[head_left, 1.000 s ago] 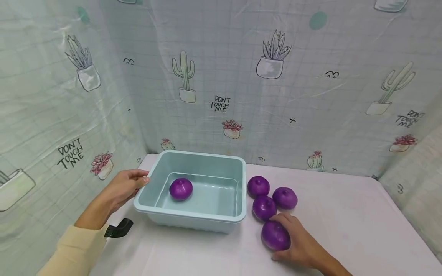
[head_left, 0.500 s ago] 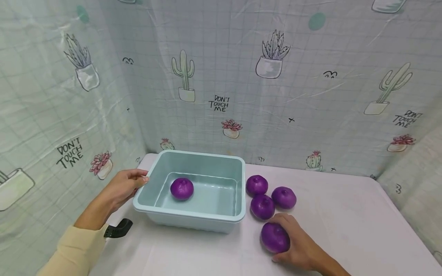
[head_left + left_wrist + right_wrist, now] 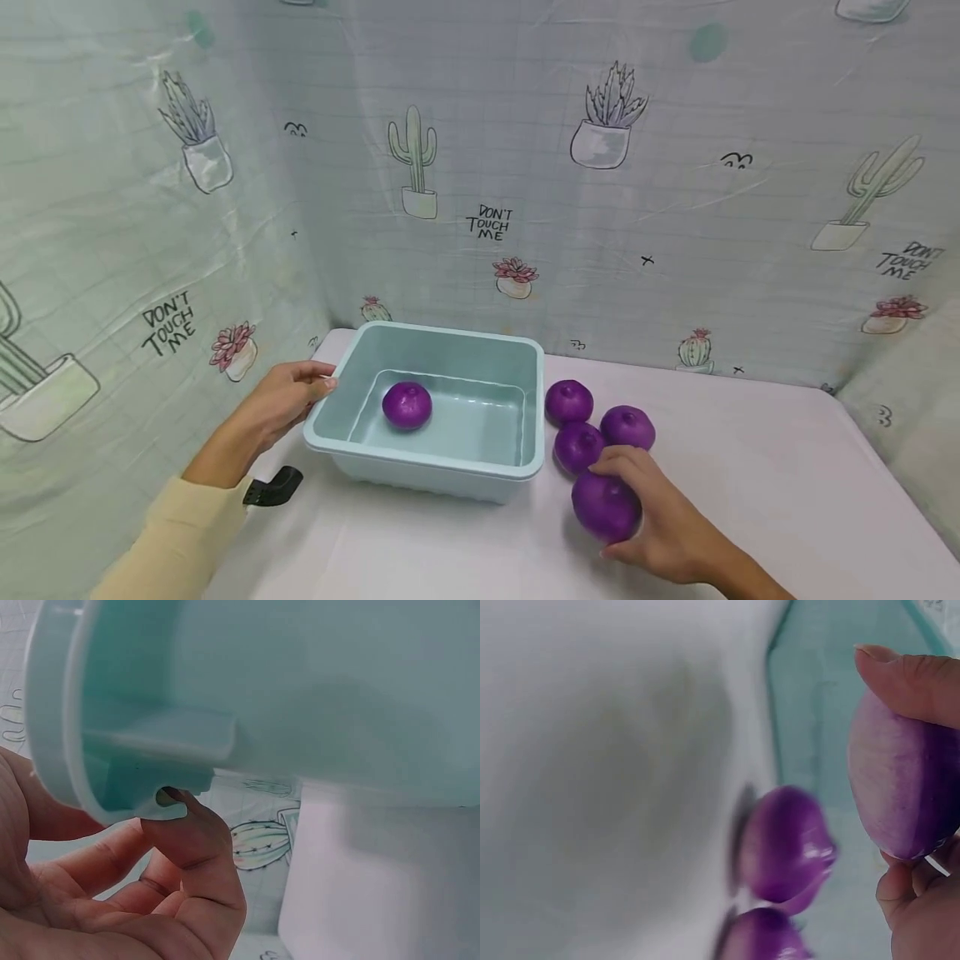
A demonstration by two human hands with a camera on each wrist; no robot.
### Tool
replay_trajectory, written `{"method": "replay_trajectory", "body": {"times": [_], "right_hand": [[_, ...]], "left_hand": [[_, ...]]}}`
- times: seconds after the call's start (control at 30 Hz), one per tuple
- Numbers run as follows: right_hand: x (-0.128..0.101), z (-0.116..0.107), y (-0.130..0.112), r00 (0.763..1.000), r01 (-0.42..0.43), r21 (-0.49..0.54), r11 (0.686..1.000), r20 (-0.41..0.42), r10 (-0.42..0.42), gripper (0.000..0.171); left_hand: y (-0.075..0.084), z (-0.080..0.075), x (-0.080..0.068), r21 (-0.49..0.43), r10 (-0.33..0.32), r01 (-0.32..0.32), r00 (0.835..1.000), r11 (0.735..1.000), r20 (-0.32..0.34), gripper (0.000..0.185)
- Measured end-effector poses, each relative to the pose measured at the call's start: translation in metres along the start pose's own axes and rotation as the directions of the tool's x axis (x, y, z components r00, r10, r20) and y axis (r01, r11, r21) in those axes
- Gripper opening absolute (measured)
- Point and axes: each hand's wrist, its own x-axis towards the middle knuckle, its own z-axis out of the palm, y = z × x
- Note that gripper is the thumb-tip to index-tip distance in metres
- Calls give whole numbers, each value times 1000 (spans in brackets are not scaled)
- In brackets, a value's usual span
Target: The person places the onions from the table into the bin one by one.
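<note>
My right hand grips a round purple onion between thumb and fingers. In the right wrist view this onion shows a pale side, with the thumb on one end and fingertips at the other. A shadow lies on the cloth beside it. Just behind it sit three more purple onions in a cluster. My left hand pinches the left rim of a pale blue-green plastic bin. The left wrist view shows the fingers curled under that rim. One purple onion lies inside the bin, left of its middle.
White cloth covers the table. A curtain printed with cacti hangs close behind and along the left side. A black curved piece sticks out at the left sleeve.
My right hand has raised its onion slightly, and a shadow now shows beside it. My left hand stays at the bin's rim. The whole head view has shifted a little.
</note>
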Motion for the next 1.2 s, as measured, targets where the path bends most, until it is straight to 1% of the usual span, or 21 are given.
{"method": "replay_trajectory", "body": {"times": [0.1, 0.2, 0.3, 0.4, 0.5, 0.6, 0.7, 0.8, 0.97, 1.2], "right_hand": [[7, -7, -5, 998, 56, -12, 998, -18, -56, 99], [16, -13, -12, 994, 107, -11, 994, -14, -107, 100], [24, -19, -22, 993, 120, 3, 993, 8, -120, 99], [33, -25, -35, 991, 123, 21, 992, 48, -123, 96], [41, -29, -45, 986, 150, 28, 988, 69, -152, 96], [47, -33, -50, 975, 214, 30, 976, 53, -215, 96], [51, -35, -53, 960, 279, 43, 959, 29, -280, 97], [54, -36, -54, 948, 314, 73, 947, 24, -317, 96], [65, -40, -56, 929, 367, 98, 925, 13, -370, 96], [95, -43, -63, 894, 435, 126, 892, 64, -444, 90]], "left_hand": [[2, 2, 3, -24, 1, -1, 1000, 1000, -1, 50], [1, 1, 2, -36, -9, 8, 1000, 999, -5, 48], [0, 0, 0, -35, -16, 16, 1000, 999, -5, 48], [-2, 0, -2, -34, -20, 20, 1000, 999, -7, 49], [-2, 0, -2, -41, -18, 18, 1000, 999, -8, 49], [-1, 0, -1, -51, -15, 15, 1000, 999, -1, 49], [0, 0, -1, -31, -7, 7, 1000, 999, -12, 49], [2, 0, -1, -18, -5, 5, 1000, 1000, -19, 48], [3, 0, -2, -48, 9, -10, 1000, 999, -12, 47], [3, 0, 0, -40, 16, -16, 1000, 999, -14, 47]]}}
